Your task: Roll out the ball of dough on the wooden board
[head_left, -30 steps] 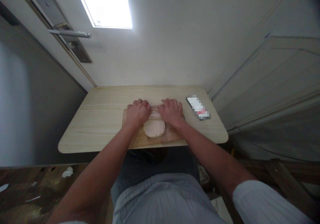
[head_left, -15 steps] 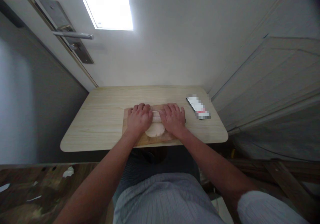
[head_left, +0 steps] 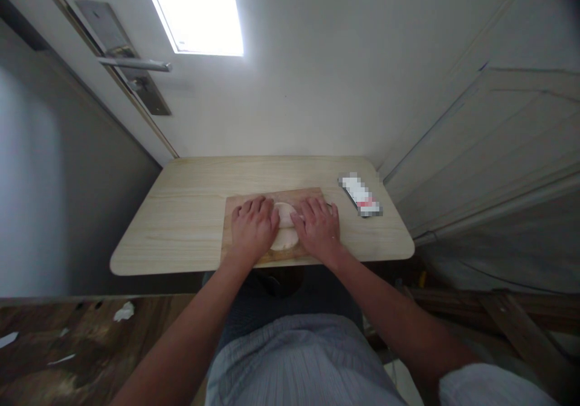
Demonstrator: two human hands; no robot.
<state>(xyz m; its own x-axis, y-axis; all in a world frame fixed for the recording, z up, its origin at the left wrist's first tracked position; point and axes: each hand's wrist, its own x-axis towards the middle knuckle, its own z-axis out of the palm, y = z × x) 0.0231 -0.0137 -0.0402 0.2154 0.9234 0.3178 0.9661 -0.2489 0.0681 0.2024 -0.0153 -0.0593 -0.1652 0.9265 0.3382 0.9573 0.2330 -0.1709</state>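
Left hand (head_left: pixel 255 225), right hand (head_left: pixel 319 225) flattish over rolling pin (head_left: pixel 287 218)

Pale flattened dough disc (head_left: pixel 284 240), rounded edge, lying on brown wooden board (head_left: pixel 227 231).

A broad stretch of the surface (head_left: pixel 170 225) lies open left of the wooden board (head_left: pixel 228 237), joining a far strip that the white door (head_left: pixel 290 116) bounds. Between the left hand (head_left: pixel 254 226) and right hand (head_left: pixel 318 225), pale dough (head_left: pixel 284 240) fills the narrow gap. The phone (head_left: pixel 360 194) obstructs the far right, leaving a near-right passage.
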